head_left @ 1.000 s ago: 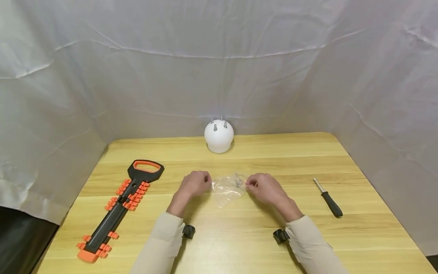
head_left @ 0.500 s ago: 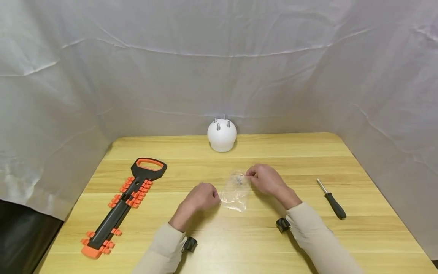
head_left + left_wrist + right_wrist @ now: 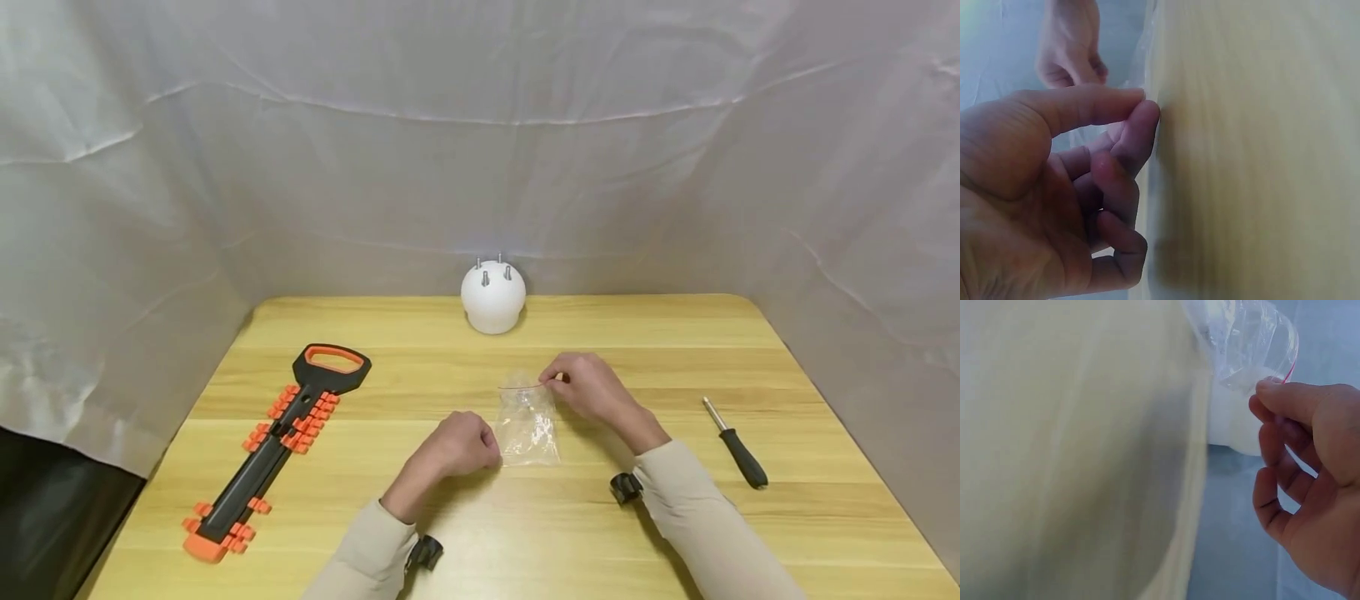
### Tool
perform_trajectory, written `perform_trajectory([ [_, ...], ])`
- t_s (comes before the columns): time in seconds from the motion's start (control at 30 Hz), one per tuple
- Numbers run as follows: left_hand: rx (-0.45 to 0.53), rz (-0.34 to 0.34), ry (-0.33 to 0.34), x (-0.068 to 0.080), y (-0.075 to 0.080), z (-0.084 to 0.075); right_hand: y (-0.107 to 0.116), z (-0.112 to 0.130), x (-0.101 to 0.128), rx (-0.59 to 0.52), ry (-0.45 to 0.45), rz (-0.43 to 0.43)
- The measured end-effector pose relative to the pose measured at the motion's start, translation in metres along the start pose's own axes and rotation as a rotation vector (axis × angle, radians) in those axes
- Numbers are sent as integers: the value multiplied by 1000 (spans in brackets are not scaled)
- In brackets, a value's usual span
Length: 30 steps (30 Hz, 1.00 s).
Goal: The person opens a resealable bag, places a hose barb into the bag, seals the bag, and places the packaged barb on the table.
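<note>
A clear plastic zip bag point(image 3: 528, 429) with a red line along its top spans the space between both hands, low over the table. Its lower left corner is pinched between thumb and index finger of my left hand point(image 3: 459, 446); the left wrist view shows this hand point(image 3: 1079, 169) with its other fingers curled. My right hand point(image 3: 588, 387) pinches the bag's upper right edge at the red line. From the right wrist, the bag point(image 3: 1250, 337) looks crinkled and its mouth bows out beside the right hand point(image 3: 1316, 450). Glare on the plastic hides what is inside.
At the table's back edge stands a white rounded piece point(image 3: 492, 298) with several metal bolts sticking up. A black bar with orange clips and a handle point(image 3: 277, 446) lies on the left. A black-handled screwdriver point(image 3: 738, 450) lies on the right. Grey cloth point(image 3: 480, 167) walls the table point(image 3: 570, 533).
The bag has turned so its red-lined mouth faces the back. My left hand has come nearer the front edge and to the right; the right hand has moved slightly farther back.
</note>
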<state>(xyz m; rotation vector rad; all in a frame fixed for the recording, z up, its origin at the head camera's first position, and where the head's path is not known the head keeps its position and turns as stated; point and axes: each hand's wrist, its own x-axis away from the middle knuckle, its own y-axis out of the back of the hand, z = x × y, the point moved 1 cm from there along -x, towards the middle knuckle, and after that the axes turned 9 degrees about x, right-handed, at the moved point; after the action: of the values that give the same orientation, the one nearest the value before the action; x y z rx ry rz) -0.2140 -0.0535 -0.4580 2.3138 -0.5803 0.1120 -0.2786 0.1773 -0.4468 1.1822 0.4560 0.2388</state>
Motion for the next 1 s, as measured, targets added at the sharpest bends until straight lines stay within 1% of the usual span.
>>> perform_trajectory([
  [0.1,21,-14,-7,-3,1,2,11,3,1,-15,41,-68],
  [0.27,36,-83,-49,-9,5,3,30,7,3,-37,87,-194],
  [0.4,69,-121,-69,-12,6,3,41,11,6,-74,123,-269],
  [0.53,96,-153,-84,-13,4,3,50,16,9,-98,157,-314],
  [0.7,58,-210,-106,-12,5,2,67,27,16,-114,189,-359],
  [0.8,46,-239,-122,-11,7,0,76,34,19,-116,229,-401],
  [0.9,49,-245,-132,-12,8,-2,81,39,22,-123,275,-430],
  [1.0,38,-244,-146,-13,8,-5,83,41,23,-147,302,-445],
])
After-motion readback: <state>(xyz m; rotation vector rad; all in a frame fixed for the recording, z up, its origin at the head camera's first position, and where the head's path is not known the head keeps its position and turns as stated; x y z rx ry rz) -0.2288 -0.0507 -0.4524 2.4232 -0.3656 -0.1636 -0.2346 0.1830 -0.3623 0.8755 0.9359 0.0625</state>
